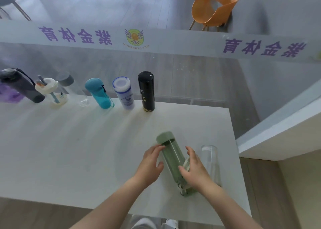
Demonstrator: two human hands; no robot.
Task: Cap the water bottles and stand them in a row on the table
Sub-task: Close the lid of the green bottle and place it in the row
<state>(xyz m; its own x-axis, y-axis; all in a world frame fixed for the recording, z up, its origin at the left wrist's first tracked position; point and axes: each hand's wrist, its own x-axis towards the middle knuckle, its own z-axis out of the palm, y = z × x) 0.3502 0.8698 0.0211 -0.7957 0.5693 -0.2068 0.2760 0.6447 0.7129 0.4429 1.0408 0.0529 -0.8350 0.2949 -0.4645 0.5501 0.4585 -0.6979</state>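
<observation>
Standing near the front right of the white table point(69, 150), a green bottle point(173, 161) with its green cap point(165, 137) on sits between the person's two hands. The left hand point(150, 164) is spread, fingers fairly straight, fingertips just touching the bottle's upper left side below the cap, thumb apart from the glass. The right hand point(194, 169) lies against the bottle's lower right side with fingers loosely bent round a pale loop strap point(185, 162) (whether it truly grips the bottle or only rests there I cannot tell). Just beside that hand, to the right, stands a clear glass bottle point(211, 162) with its mouth uncovered, close to the table's right edge.

Farther back, along the far edge, a row of capped bottles stands upright: a black flask point(146, 91), then to its left a white-and-lilac bottle point(124, 93), a teal bottle point(99, 93), a clear bottle with a grey cap point(69, 84), a cream straw-lid bottle point(52, 93) and a dark grey bottle point(20, 84) with a strap, partly in front of something purple point(7, 93). Beyond the table, a glass partition carries a white banner point(173, 43) with purple lettering, and an orange chair point(213, 8) stands behind it.
</observation>
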